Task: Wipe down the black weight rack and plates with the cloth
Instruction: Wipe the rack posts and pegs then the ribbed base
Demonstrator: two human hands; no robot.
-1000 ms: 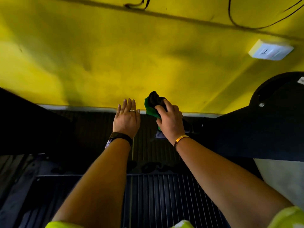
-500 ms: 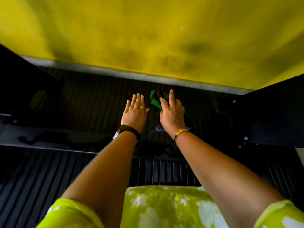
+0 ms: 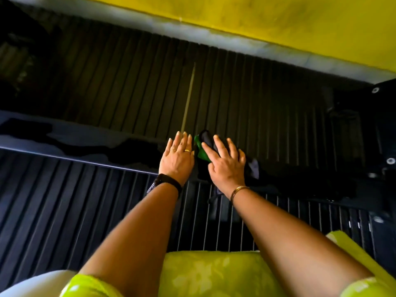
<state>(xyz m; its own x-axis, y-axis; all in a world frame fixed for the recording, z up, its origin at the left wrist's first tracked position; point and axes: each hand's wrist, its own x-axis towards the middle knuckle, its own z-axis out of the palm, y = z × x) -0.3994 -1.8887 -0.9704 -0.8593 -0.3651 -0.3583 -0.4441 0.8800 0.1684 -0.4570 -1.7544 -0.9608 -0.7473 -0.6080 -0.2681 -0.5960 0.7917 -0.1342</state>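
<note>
My right hand [image 3: 226,162] presses a green and black cloth [image 3: 201,150] down with spread, straight fingers onto a dark surface of the black rack [image 3: 64,138]. The cloth pokes out past my fingertips and a pale corner shows to the right of my hand. My left hand [image 3: 176,156] lies flat beside it, fingers straight and together, touching the same dark ledge. No weight plates can be made out in the dark.
Black ribbed matting [image 3: 246,93] runs up to a pale skirting and yellow wall [image 3: 278,22]. A black machine part with bolts [image 3: 383,125] stands at the right. Ribbed black surface [image 3: 64,200] lies below my arms, my yellow-green clothing at the bottom.
The view has tilted downward, so the wall fills less of the frame. Both hands have come lower, from the wall's foot onto the dark ledge; my right hand's fingers have flattened on the cloth.
</note>
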